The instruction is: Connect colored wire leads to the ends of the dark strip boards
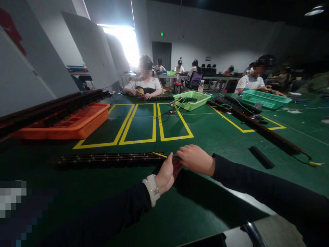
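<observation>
A long dark strip with pale metal specks along it, like a cable chain (110, 159), lies across the green table in front of me. From its right end a yellow wire (159, 155) runs to my hands. My left hand (167, 175), with a white watch on the wrist, is closed at the wire's end, thumb up. My right hand (196, 159) meets it from the right, its fingers curled against the left fingertips. A bit of green wire (177, 157) shows between them. The wire ends are hidden by my fingers.
An orange basket (95, 125) with dark strips stands left. Green baskets (197, 102) (267, 100) stand at the far side. Yellow tape rectangles (137, 141) mark the table. Another dark strip (272, 137) and a short black bar (260, 157) lie right. Co-workers sit opposite.
</observation>
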A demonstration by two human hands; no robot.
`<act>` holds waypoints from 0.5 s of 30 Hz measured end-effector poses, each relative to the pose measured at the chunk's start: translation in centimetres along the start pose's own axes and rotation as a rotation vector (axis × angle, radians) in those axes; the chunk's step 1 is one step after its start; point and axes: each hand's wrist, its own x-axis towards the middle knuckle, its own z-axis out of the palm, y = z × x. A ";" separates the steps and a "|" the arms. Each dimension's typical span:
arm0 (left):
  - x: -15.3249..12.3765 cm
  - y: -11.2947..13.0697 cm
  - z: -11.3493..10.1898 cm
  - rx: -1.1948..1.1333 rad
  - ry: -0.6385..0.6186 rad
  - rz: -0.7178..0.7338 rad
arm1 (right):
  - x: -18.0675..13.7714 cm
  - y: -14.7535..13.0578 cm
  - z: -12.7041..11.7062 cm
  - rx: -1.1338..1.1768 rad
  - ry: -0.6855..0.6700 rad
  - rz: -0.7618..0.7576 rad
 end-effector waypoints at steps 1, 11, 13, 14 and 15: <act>0.1 0.0 -0.1 -0.006 -0.022 0.001 | -0.3 0.4 -0.1 0.019 0.014 -0.003; 0.1 0.1 0.0 0.042 -0.148 -0.038 | -3.2 2.5 1.1 -0.008 0.119 -0.191; 0.0 0.2 0.1 0.032 -0.141 -0.045 | -3.2 2.5 1.3 -0.081 0.137 -0.214; 0.0 0.2 0.2 0.029 -0.135 -0.053 | -3.2 2.6 1.4 -0.111 0.148 -0.221; -0.1 0.3 0.2 0.029 -0.128 -0.059 | -3.3 2.6 1.5 -0.136 0.166 -0.226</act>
